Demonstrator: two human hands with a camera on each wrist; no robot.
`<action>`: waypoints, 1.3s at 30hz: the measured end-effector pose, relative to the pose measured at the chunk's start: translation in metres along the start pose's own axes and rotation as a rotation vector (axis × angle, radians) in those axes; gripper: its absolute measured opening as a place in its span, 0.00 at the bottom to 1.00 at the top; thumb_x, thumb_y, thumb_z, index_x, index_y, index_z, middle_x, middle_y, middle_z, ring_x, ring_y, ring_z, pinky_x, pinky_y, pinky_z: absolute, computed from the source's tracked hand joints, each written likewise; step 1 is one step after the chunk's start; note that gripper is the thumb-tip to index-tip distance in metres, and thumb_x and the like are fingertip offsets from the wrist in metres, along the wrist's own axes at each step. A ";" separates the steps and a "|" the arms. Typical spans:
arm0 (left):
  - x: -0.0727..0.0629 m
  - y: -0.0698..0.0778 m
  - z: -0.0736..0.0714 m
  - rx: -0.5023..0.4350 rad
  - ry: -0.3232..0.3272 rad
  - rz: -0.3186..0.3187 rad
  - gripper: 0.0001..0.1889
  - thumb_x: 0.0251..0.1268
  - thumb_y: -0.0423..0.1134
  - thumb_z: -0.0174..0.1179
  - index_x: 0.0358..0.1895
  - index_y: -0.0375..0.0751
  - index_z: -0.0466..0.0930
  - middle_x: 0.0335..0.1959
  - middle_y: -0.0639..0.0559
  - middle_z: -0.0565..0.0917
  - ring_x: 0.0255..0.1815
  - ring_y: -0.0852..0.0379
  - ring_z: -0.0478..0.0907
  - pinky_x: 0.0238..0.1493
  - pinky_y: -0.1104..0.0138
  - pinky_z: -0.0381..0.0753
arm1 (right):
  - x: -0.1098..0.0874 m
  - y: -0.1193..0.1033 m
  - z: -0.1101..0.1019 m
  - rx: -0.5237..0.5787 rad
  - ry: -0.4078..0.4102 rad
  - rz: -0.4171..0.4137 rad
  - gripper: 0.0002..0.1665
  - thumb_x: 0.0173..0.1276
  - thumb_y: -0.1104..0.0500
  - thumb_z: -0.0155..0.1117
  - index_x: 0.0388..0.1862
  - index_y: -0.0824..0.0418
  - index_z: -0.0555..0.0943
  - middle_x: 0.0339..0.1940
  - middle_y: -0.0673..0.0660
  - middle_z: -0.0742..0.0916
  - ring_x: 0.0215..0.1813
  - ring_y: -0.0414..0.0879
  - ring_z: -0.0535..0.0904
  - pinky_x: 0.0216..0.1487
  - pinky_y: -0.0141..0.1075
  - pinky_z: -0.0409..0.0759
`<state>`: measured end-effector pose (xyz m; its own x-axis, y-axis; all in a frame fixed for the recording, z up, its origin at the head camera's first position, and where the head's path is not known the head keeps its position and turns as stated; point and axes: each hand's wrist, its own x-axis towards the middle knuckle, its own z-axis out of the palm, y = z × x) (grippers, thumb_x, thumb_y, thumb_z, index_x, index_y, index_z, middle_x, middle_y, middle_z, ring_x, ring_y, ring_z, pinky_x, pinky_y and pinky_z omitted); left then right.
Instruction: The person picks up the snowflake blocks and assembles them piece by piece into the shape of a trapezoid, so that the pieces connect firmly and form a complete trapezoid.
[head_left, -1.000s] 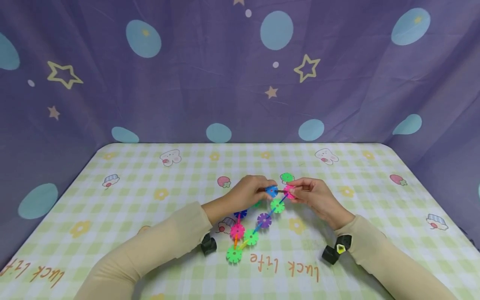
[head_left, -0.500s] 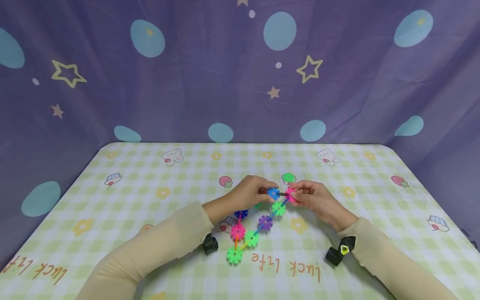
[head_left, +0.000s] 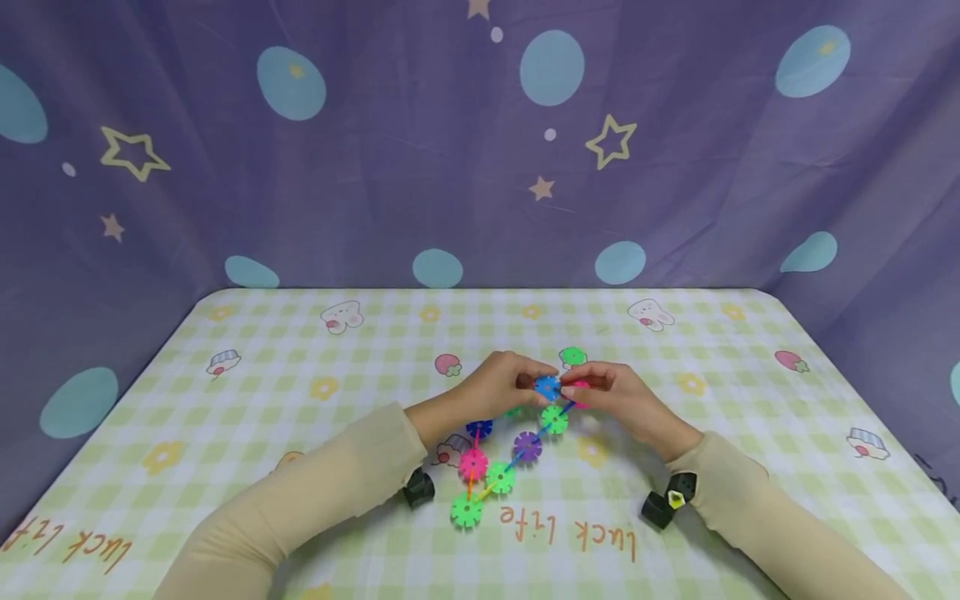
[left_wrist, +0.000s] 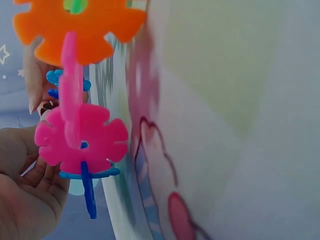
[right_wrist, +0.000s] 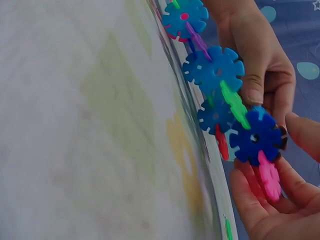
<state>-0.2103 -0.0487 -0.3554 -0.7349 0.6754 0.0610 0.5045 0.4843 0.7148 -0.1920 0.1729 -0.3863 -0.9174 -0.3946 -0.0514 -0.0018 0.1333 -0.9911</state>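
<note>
My left hand (head_left: 498, 386) pinches a blue notched plastic snowflake disc (head_left: 547, 387). Thumb and fingers of my right hand (head_left: 626, 400) close on the chain beside it, partly covering a pink disc (head_left: 582, 394). A brown disc edge (right_wrist: 284, 137) shows by the right thumb in the right wrist view. From the hands the linked discs come down toward the person: a green disc (head_left: 554, 420), a purple disc (head_left: 527, 447), and a green disc (head_left: 467, 511) at the near bend. A pink disc (head_left: 473, 464) and dark blue disc (head_left: 479, 427) lead back under the left hand.
Beyond the hands is another green disc (head_left: 573, 357); whether it joins the chain, I cannot tell. A checked cloth (head_left: 300, 442) covers the table, with a purple patterned curtain (head_left: 360, 167) behind. An orange disc (left_wrist: 80, 32) is close to the left wrist camera.
The right fingertips have slid left from the pink disc to the blue disc's edge, covering the brown disc visible between them before. The left hand keeps its pinch.
</note>
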 end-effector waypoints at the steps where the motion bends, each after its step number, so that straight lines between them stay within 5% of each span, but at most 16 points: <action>1: 0.001 0.000 0.000 -0.001 0.001 0.007 0.23 0.57 0.37 0.66 0.57 0.39 0.78 0.28 0.52 0.83 0.22 0.64 0.73 0.26 0.75 0.73 | 0.000 0.000 0.001 -0.006 -0.001 0.005 0.22 0.63 0.61 0.66 0.51 0.74 0.76 0.37 0.51 0.86 0.39 0.41 0.81 0.42 0.34 0.80; 11: 0.015 -0.012 -0.014 0.055 -0.086 0.019 0.30 0.52 0.37 0.70 0.61 0.38 0.74 0.38 0.52 0.84 0.39 0.59 0.80 0.40 0.75 0.79 | 0.000 0.001 0.002 -0.071 0.014 0.048 0.20 0.61 0.61 0.67 0.49 0.72 0.78 0.34 0.49 0.84 0.34 0.38 0.78 0.35 0.30 0.77; 20: 0.054 -0.035 -0.028 0.021 -0.112 0.028 0.24 0.57 0.35 0.66 0.58 0.37 0.77 0.46 0.45 0.84 0.47 0.53 0.80 0.46 0.71 0.79 | 0.000 0.001 -0.001 -0.089 -0.023 0.078 0.18 0.63 0.62 0.65 0.49 0.72 0.78 0.34 0.51 0.85 0.36 0.39 0.80 0.37 0.30 0.79; 30: 0.087 -0.045 -0.019 -0.091 -0.161 0.031 0.21 0.59 0.30 0.64 0.57 0.31 0.76 0.53 0.40 0.81 0.52 0.49 0.80 0.55 0.69 0.75 | 0.001 0.000 -0.002 -0.102 -0.027 0.115 0.17 0.64 0.62 0.62 0.48 0.73 0.78 0.36 0.52 0.86 0.36 0.39 0.81 0.39 0.32 0.80; 39: 0.108 -0.050 -0.009 -0.153 -0.191 0.015 0.21 0.59 0.28 0.63 0.58 0.34 0.76 0.56 0.44 0.80 0.57 0.52 0.76 0.57 0.71 0.73 | 0.002 0.002 -0.003 -0.094 -0.010 0.125 0.16 0.64 0.63 0.63 0.44 0.75 0.79 0.33 0.51 0.86 0.35 0.39 0.80 0.39 0.31 0.80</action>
<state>-0.3186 -0.0047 -0.3784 -0.6213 0.7820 -0.0500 0.4299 0.3935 0.8126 -0.1953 0.1744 -0.3876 -0.9087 -0.3789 -0.1751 0.0740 0.2665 -0.9610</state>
